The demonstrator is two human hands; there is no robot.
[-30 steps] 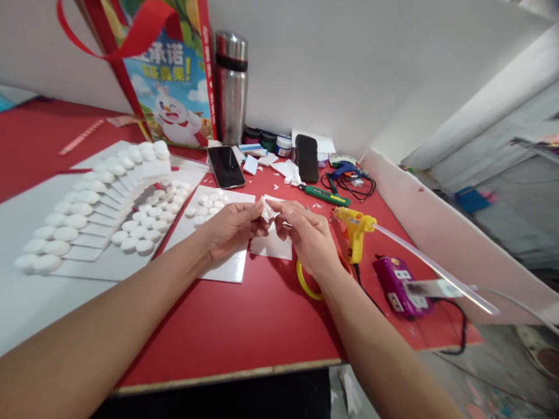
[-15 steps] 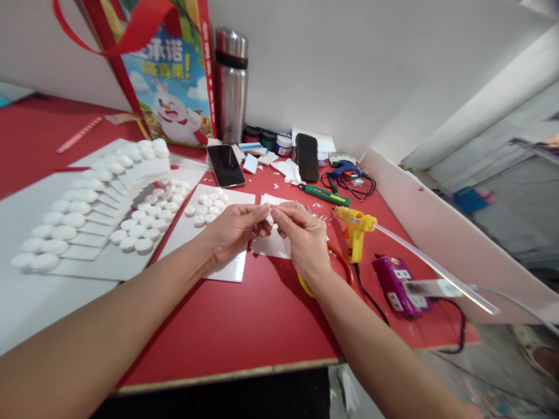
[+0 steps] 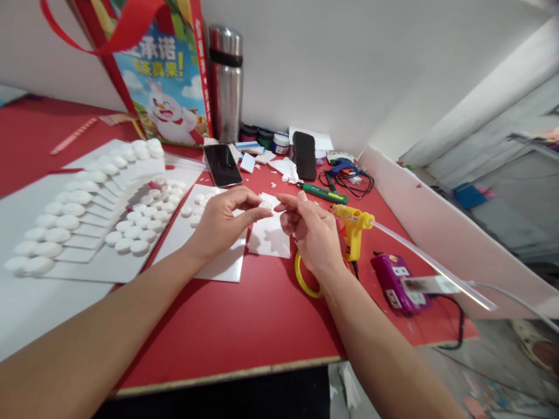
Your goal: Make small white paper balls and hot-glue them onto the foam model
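Possibly the white scrap [image 3: 265, 204] could drop: only the left fingers [image 3: 254, 216] seemingly pinch it; the right fingers [image 3: 289, 202] stand apart.

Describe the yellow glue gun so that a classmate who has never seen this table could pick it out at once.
On the red table, find the person's right hand. Just to its right, on the way to the purple box, is the glue gun. Unlike the green cutter beyond it, it is yellow, with a long clear stick jutting from its back end.
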